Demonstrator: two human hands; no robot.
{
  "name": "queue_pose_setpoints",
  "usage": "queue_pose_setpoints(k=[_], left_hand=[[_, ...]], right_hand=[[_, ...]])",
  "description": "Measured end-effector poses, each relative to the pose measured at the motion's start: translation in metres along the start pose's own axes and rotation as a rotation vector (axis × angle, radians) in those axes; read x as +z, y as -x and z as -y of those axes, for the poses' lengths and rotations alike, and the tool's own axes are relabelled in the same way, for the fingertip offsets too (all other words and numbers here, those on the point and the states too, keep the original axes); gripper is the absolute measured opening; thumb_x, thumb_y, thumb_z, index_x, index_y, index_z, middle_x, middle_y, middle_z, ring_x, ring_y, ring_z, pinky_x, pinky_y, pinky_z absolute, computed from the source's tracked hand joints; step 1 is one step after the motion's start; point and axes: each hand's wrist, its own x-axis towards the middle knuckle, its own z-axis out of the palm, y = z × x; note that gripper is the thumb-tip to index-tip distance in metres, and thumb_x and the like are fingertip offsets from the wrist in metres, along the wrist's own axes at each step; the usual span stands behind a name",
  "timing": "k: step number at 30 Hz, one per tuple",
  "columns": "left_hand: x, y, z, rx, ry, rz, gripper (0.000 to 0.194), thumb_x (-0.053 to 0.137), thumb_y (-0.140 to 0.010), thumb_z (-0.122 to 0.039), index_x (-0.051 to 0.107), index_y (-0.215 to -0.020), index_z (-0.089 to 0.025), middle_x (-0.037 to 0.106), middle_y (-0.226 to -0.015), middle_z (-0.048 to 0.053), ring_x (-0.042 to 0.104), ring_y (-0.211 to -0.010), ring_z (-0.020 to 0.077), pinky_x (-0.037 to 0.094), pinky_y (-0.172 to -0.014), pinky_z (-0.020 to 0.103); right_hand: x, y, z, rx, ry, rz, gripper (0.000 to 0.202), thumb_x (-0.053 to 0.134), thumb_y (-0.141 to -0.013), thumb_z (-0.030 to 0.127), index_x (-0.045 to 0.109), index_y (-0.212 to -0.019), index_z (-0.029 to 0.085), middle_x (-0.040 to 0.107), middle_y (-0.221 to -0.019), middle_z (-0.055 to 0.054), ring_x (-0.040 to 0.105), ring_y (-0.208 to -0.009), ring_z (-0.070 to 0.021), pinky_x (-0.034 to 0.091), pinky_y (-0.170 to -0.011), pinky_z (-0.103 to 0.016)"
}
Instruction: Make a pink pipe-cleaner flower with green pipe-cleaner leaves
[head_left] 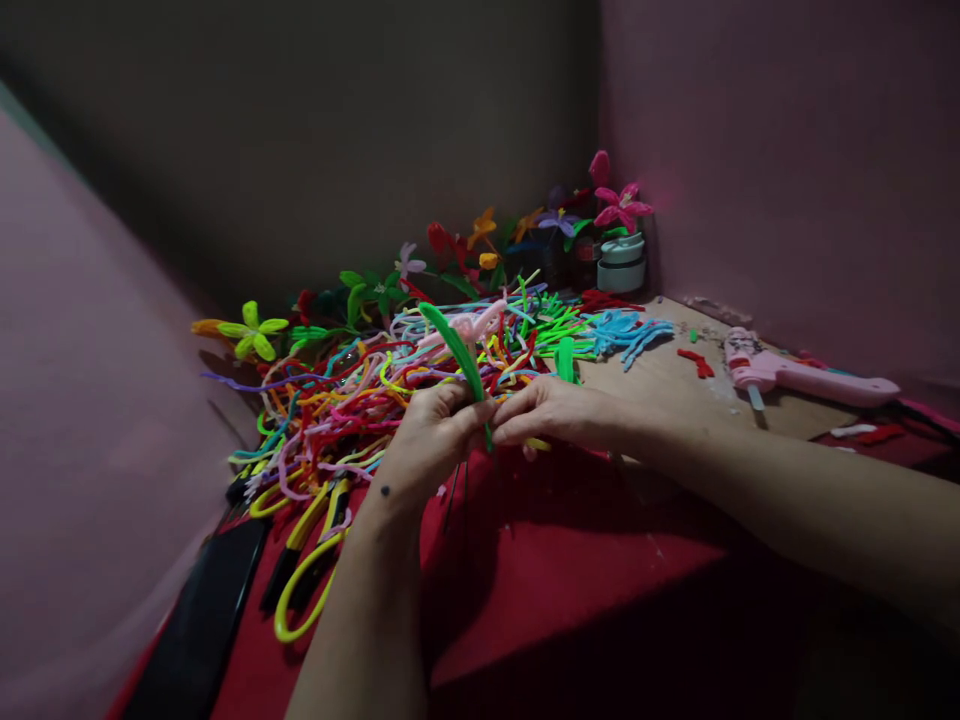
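Observation:
A long green fuzzy leaf (pixel 457 345) stands upright and curves to the left, with its lower end between my hands. My left hand (pixel 442 425) is closed on it near its base. The fingers of my right hand (pixel 540 410) are pressed together at the leaf's lower end, from the right side. Thin dark stems hang below my left hand. Behind both hands spreads a heap of colourful pipe cleaners (pixel 330 400). Another green fuzzy piece (pixel 565 360) stands just behind my right hand.
A pink glue gun (pixel 810 380) lies on a cardboard sheet (pixel 652 385) at the right. Yellow-handled tools (pixel 304 520) and a black flat object (pixel 202 610) are at the left. Fuzzy flowers (pixel 253 330) line the back, near a pale round container (pixel 621 265).

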Motion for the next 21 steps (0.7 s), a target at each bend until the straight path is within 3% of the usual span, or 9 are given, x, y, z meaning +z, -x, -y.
queue_pose_setpoints(k=[6,12,18,21], left_hand=[[-0.006,0.003,0.001,0.009,0.167,0.176,0.02,0.064,-0.07,-0.026,0.061,-0.082,-0.01,0.043,-0.05,-0.004,0.028,-0.038,0.0011,0.017,-0.036,0.015],[-0.003,0.001,0.004,0.091,0.414,0.24,0.03,0.066,-0.066,-0.018,0.056,-0.094,-0.012,0.054,-0.062,-0.001,0.031,-0.035,-0.0011,0.021,-0.034,0.013],[-0.004,-0.002,0.005,0.088,0.484,0.086,0.038,0.068,-0.065,-0.021,0.052,-0.1,-0.019,0.057,-0.072,-0.001,0.043,-0.042,0.0014,0.031,-0.038,0.013],[-0.003,-0.003,0.006,0.023,0.382,0.038,0.025,0.067,-0.067,-0.028,0.053,-0.084,-0.017,0.048,-0.056,-0.006,0.036,-0.037,0.0007,0.025,-0.035,0.012]], right_hand=[[0.003,0.0,0.0,-0.01,-0.228,0.164,0.025,0.059,-0.072,0.026,0.056,-0.052,0.011,0.051,-0.046,0.001,0.044,-0.044,-0.0074,0.034,-0.049,-0.023],[0.009,0.002,0.003,-0.07,-0.299,0.152,0.024,0.058,-0.071,0.022,0.053,-0.051,0.011,0.049,-0.045,0.002,0.044,-0.044,-0.0075,0.033,-0.048,-0.023],[0.006,0.001,0.005,-0.114,-0.189,0.009,0.024,0.059,-0.071,0.026,0.053,-0.053,0.012,0.048,-0.046,0.002,0.041,-0.045,-0.007,0.031,-0.047,-0.023],[0.004,0.001,0.004,-0.095,-0.169,-0.02,0.023,0.058,-0.07,0.026,0.053,-0.052,0.013,0.047,-0.045,0.003,0.04,-0.044,-0.0067,0.029,-0.047,-0.022]])
